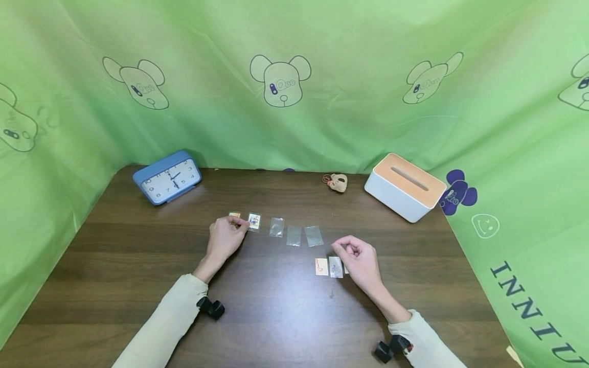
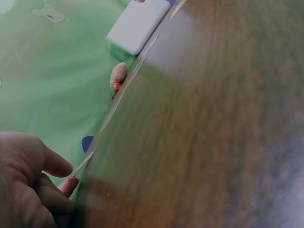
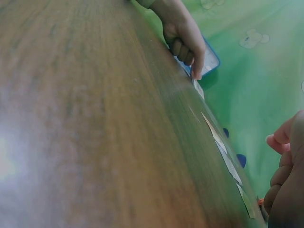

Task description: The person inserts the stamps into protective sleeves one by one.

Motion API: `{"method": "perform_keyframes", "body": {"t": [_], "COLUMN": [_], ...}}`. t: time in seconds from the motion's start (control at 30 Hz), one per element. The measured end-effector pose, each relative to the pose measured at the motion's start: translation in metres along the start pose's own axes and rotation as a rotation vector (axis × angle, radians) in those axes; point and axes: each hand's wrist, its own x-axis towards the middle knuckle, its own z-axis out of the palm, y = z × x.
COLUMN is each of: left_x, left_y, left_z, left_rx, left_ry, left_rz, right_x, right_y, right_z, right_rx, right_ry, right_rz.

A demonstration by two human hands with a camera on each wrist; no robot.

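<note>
1. The left hand (image 1: 226, 237) pinches a sleeved card (image 1: 254, 221) at its near-left edge between thumb and finger; gripping the rim probably keeps the printed face uncovered and the thin film steady.
2. The right hand (image 1: 361, 260) has bent fingers, with thumb and index tips drawn together. No card shows between them, but film this clear could vanish at such an angle, so I cannot tell whether they grasp anything.
3. Partly behind the left hand lies an orange card (image 1: 234, 214), just beside the pinched one, seemingly the far end of one row.
4. Rightward along that row come three clear sleeves (image 1: 294, 236), flat and apart, presumably so each can be lifted singly.
5. Below the right fingertips are loose cards (image 1: 321, 267), two plain to see and a third mostly hidden by the hand; their closeness to that hand suggests a handy supply.
6. At the table's back, the clock (image 1: 170, 176), small trinket (image 1: 338, 183) and tissue box (image 1: 405, 186) stand well apart from the cards, likely keeping the working area unobstructed.
</note>
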Motion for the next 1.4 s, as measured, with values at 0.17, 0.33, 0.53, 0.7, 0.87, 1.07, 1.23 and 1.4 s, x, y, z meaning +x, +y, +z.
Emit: {"method": "perform_keyframes", "body": {"t": [0.17,0.33,0.53,0.7,0.87,1.07,1.23,1.4], "left_x": [0.001,0.001,0.0,0.005,0.011,0.007,-0.006,-0.014], "left_y": [-0.002,-0.002,-0.002,-0.011,-0.022,-0.021,-0.001,0.015], "left_z": [0.0,0.0,0.0,0.01,0.022,0.031,0.028,0.029], "left_rx": [-0.002,-0.002,-0.021,-0.024,-0.055,-0.119,-0.175,-0.177], "left_ry": [-0.006,-0.013,-0.011,0.003,-0.056,-0.106,-0.139,-0.155], "left_rz": [-0.008,-0.006,0.015,0.057,0.053,0.038,0.049,0.029], "right_x": [0.0,-0.001,0.0,0.001,0.001,0.001,0.002,0.003], "right_y": [0.0,-0.001,-0.001,0.0,-0.001,0.0,0.0,0.003], "right_z": [0.0,-0.001,-0.002,-0.002,-0.003,-0.002,-0.003,-0.005], "right_rx": [0.003,0.003,0.005,-0.002,0.0,-0.006,-0.004,-0.049], "right_ry": [-0.004,-0.005,-0.015,-0.032,-0.057,-0.061,-0.083,-0.115], "right_rz": [0.0,-0.004,-0.009,-0.014,-0.006,-0.013,-0.003,0.002]}}
